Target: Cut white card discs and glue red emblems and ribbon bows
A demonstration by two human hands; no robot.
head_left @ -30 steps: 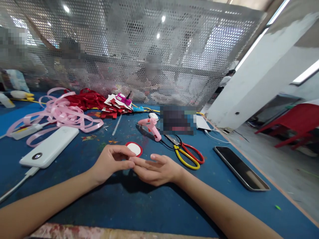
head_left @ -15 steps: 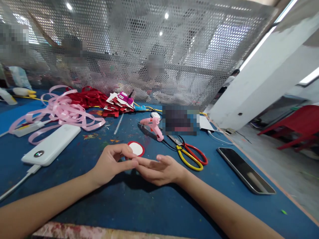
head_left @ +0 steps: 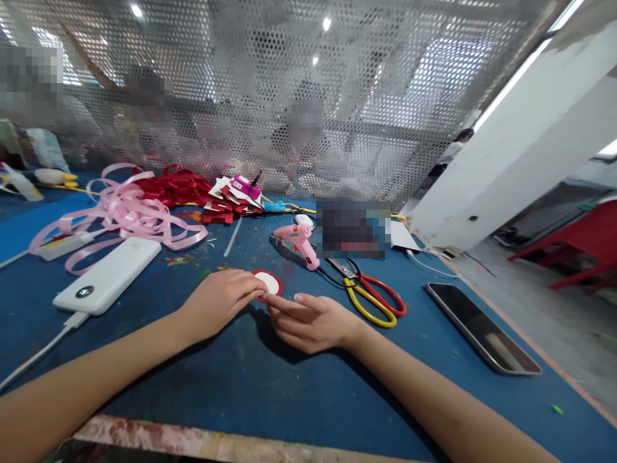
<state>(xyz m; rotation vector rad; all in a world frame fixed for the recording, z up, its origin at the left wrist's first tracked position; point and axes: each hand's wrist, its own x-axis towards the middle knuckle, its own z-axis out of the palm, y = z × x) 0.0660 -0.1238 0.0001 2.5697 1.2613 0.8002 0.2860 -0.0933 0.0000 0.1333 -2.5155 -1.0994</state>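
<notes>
My left hand [head_left: 222, 300] is closed in a pinch, its fingertips touching the index fingertip of my right hand [head_left: 312, 319]. Whether anything small lies in the pinch is hidden. My right hand is held palm inward, its fingers stretched out and slightly curved, with nothing visible in it. Just beyond the touching fingertips, a round white disc with a red border [head_left: 270, 281] lies on the blue table [head_left: 270, 399], partly covered by my left fingers. A pink glue gun [head_left: 299, 239] stands farther back. Right of it lie scissors with one red and one yellow handle [head_left: 370, 301].
A white power bank [head_left: 116, 273] with a cable lies left, near loops of pink ribbon [head_left: 139, 209]. Red ribbon [head_left: 178, 188] and red-and-white card pieces [head_left: 226, 204] are piled behind. A phone [head_left: 482, 328] lies right. A perforated metal screen [head_left: 260, 83] rises at the back.
My left fingers have folded down closer together, and my right hand has turned so its palm faces more inward. The fingertips still meet. The view has shifted slightly.
</notes>
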